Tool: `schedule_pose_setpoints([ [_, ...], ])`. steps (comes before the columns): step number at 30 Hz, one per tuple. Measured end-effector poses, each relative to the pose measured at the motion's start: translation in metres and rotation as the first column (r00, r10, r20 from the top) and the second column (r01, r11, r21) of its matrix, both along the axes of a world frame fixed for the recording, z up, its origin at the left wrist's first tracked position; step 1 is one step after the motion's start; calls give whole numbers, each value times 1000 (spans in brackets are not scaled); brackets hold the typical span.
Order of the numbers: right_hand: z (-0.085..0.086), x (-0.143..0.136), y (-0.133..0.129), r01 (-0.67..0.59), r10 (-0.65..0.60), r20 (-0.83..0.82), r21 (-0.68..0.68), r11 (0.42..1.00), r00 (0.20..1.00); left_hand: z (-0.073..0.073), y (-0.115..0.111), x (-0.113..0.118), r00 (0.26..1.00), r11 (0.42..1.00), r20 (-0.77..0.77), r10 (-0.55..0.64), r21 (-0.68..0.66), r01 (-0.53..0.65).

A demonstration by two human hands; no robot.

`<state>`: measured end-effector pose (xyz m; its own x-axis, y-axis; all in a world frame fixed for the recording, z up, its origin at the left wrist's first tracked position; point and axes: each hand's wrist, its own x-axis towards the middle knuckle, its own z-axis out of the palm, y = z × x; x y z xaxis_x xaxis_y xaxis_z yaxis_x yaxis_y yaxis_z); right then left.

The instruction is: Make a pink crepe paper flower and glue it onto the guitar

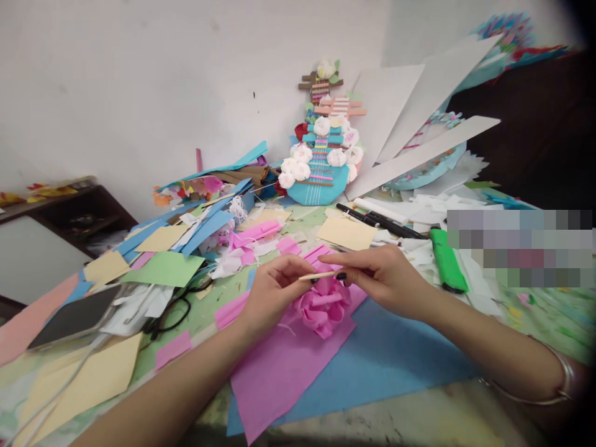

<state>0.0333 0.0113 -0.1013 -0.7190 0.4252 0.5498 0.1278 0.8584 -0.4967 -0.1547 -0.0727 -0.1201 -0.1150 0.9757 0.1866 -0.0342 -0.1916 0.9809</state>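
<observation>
A green-mottled table (410,413) is running beneath scattered paper, with a pale wall (139,74) rising behind and paper-flower-trimmed guitar-shaped crafts (319,177) standing at the far side. A pink crepe-paper flower (323,313) is showing loose, ruffled petals and is sitting near the middle, over a magenta sheet (284,385) that is overlapping a blue sheet (395,360). Just above the petals, 2 hands are gripping 1 thin, pale-yellow strip (319,275): the left hand (282,279) is pinching its left end, the right hand (393,279) its right.
</observation>
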Motion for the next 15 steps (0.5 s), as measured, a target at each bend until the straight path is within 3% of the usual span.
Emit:
schedule_pose_setpoints([
  [6,-1,-1,4,-98,98,18,-5,995,995,1,-1,5,994,998,94,-53,-40,57],
  [12,-3,0,6,-134,136,49,-33,990,990,-1,-2,3,1000,995,-3,-25,-100,25],
  [15,-4,0,7,-144,143,51,19,989,988,-2,-2,2,999,992,8,-38,-123,38],
])
